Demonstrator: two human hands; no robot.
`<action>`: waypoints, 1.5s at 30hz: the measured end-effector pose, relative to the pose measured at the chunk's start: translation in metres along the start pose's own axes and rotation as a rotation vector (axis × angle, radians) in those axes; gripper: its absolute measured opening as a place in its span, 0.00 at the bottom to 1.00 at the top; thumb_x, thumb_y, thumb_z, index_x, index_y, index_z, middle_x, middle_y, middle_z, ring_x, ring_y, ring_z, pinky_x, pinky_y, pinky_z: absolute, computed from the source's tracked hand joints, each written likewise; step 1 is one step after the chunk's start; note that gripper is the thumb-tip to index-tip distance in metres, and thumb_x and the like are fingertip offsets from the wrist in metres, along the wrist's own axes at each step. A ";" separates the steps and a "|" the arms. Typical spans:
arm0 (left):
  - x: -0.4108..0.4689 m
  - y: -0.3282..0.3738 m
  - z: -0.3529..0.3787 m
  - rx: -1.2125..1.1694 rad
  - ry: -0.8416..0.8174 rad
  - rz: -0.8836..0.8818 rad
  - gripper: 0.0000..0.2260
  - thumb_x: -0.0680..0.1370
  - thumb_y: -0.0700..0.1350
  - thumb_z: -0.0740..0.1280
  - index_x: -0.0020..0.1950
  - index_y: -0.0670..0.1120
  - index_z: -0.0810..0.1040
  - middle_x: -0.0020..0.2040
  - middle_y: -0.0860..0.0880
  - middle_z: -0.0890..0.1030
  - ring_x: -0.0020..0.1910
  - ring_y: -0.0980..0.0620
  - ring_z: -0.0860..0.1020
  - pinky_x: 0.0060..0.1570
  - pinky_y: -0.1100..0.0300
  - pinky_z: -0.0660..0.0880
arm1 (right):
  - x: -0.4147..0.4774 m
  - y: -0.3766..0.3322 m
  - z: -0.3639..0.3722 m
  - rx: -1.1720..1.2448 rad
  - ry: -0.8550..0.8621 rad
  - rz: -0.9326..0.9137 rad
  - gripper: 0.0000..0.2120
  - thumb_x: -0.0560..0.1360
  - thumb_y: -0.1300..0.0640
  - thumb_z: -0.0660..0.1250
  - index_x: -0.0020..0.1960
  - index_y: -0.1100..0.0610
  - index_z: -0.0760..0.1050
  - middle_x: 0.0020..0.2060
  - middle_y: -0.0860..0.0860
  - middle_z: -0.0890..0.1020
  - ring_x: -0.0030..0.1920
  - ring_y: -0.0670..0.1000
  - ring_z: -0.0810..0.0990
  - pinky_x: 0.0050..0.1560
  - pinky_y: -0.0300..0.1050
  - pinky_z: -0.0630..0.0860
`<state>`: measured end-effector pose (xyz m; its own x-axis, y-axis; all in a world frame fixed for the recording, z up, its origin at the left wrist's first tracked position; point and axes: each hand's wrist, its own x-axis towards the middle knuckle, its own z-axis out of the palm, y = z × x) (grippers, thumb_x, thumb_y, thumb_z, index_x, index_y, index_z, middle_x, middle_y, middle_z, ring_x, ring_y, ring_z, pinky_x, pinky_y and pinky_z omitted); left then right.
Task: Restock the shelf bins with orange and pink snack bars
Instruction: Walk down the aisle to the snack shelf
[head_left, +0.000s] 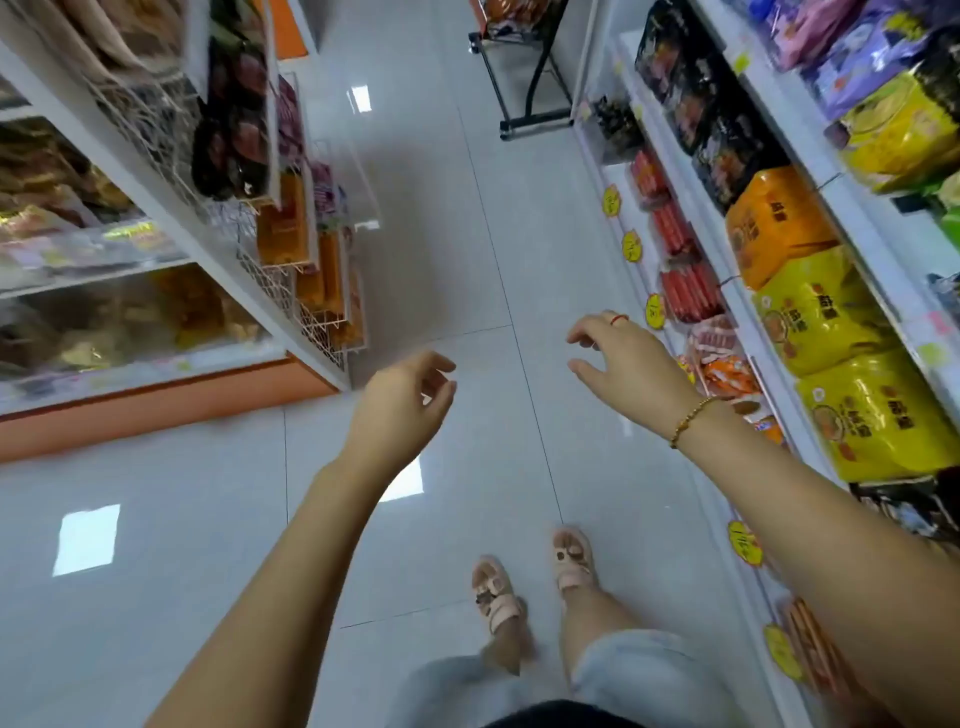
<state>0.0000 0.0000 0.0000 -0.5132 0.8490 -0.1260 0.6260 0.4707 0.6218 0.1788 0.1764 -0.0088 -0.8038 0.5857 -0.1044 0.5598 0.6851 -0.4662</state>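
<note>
Left hand: (402, 400) held out over the floor (441, 234) mid-aisle, fingers (441, 387) loosely curled with a narrow gap to the thumb, holding nothing
Right hand: (626, 364) out beside the low edge of the right shelf (862, 228), fingers (584, 332) spread wide and bent, holding nothing; red ring (618, 318) on one finger, gold bracelet (693, 418) at the wrist
Orange packs: (284, 223) upright in wire racks (270, 280) on the end of the left shelf (171, 218), far and left of the left hand, well apart from both hands
Pink packs: (323, 192) in the racks just beyond the orange ones (blurred, the colour leans to purple)
Bins: (104, 322) clear-fronted, along the left shelf, with brown and yellow snacks inside, too blurred to name
Right shelf goods: red sticks (688, 291) on the low tier, beyond the right hand; an orange bag (774, 223) and yellow bags (815, 312) on the tier above
Floor: pale glossy tiles with bright light patches
Feet: pink sandals (496, 592), near, between the two arms
Far end: a black stand (535, 93) on wheels
</note>
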 end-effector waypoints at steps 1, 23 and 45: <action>0.005 0.000 0.001 -0.028 0.007 -0.030 0.08 0.78 0.45 0.65 0.56 0.47 0.78 0.42 0.55 0.79 0.41 0.55 0.78 0.47 0.58 0.77 | 0.004 0.002 -0.001 0.010 0.016 0.008 0.12 0.76 0.58 0.66 0.58 0.59 0.74 0.53 0.55 0.76 0.53 0.53 0.75 0.51 0.43 0.70; 0.235 0.070 -0.002 -0.058 0.204 -0.156 0.10 0.77 0.46 0.66 0.57 0.46 0.77 0.43 0.54 0.79 0.42 0.58 0.78 0.44 0.64 0.76 | 0.228 0.105 -0.099 0.025 -0.010 -0.105 0.12 0.77 0.57 0.64 0.59 0.57 0.73 0.54 0.53 0.76 0.55 0.52 0.75 0.52 0.46 0.74; 0.585 0.045 -0.102 -0.107 0.371 -0.122 0.08 0.77 0.44 0.67 0.55 0.46 0.78 0.40 0.53 0.80 0.38 0.64 0.76 0.37 0.79 0.67 | 0.600 0.131 -0.182 -0.031 0.040 -0.190 0.11 0.76 0.57 0.64 0.58 0.57 0.74 0.54 0.52 0.76 0.55 0.52 0.75 0.50 0.45 0.70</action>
<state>-0.3319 0.4932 0.0335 -0.7695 0.6347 0.0715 0.4925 0.5183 0.6992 -0.1935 0.6964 0.0271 -0.8874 0.4607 0.0179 0.4050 0.7975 -0.4473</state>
